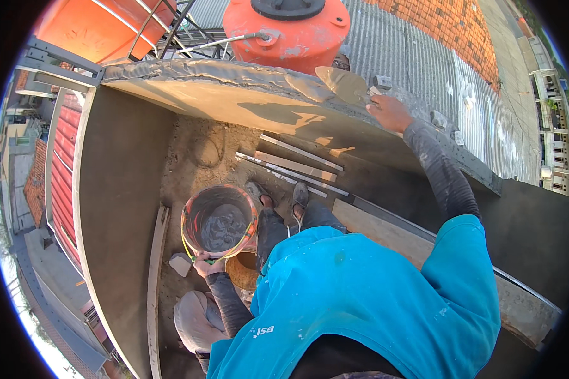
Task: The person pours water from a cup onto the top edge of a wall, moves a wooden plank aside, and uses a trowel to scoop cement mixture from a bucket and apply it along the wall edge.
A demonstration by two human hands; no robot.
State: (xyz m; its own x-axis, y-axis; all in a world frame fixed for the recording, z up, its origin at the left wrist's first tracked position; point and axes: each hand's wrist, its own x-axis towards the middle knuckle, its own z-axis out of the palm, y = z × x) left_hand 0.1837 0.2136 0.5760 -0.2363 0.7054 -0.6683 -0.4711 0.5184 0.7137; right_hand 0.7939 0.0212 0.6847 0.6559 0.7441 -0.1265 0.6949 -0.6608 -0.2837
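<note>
My right hand is closed round the handle of a trowel. The broad blade, grey with mortar, lies at the top of the low wall. Wet mortar runs in a rough band along that wall top, left of the blade. Down at the left, my left hand is closed on the yellow-green handle of a bucket, at its near rim. Grey wet mortar sits inside this bucket. A second, brownish bucket is beside it, partly hidden.
Planks and metal strips lie beyond my feet; a wide board lies to the right. A long plank runs along the left wall. Orange tanks and a corrugated roof are beyond the wall. Rubble sits on its top.
</note>
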